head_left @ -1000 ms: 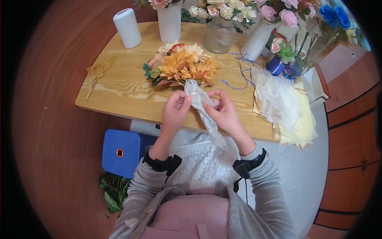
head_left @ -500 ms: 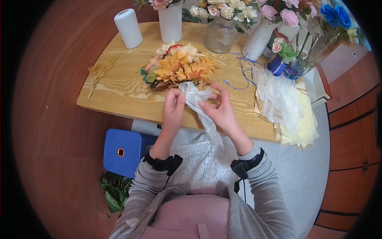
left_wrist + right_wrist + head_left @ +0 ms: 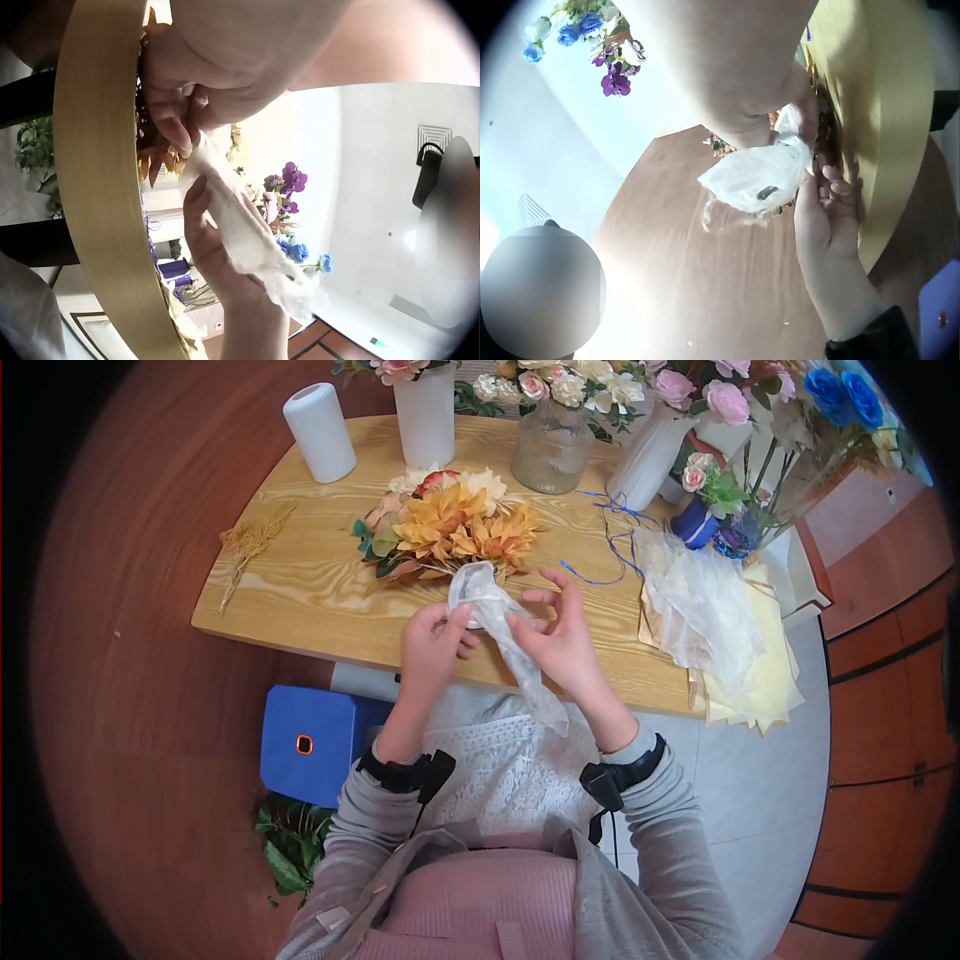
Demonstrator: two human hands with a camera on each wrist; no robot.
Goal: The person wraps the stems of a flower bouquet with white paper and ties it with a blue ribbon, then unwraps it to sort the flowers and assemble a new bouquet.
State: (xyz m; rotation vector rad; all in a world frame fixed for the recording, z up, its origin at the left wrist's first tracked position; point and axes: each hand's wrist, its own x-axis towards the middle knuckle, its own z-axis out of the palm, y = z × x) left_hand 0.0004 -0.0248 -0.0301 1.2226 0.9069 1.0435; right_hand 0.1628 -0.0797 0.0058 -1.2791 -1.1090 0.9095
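A bouquet of orange, cream and red flowers (image 3: 455, 525) lies on the table, with its stem end toward the person. Thin white wrapping tissue (image 3: 515, 650) is gathered at that end and trails down past the table's front edge. On its left side, my left hand (image 3: 430, 645) pinches the tissue between thumb and forefinger. My right hand (image 3: 562, 645) pinches it from the right with thumb and index finger, other fingers raised. In the right wrist view the tissue (image 3: 750, 180) fans out loosely below the pinching fingers. Stems are hidden by the wrap.
Dried yellow sprigs (image 3: 248, 545) lie at left. An upright white vase (image 3: 322, 435) and several filled vases line the back. Blue ribbon (image 3: 620, 545) and a stack of white and yellow wrapping sheets (image 3: 710, 620) are at right. A blue box (image 3: 305, 745) stands below the table.
The tissue's upper part, spread between the hands half a second ago, is now drawn narrower. My left hand has shifted slightly down and left; the right has stayed nearly in place.
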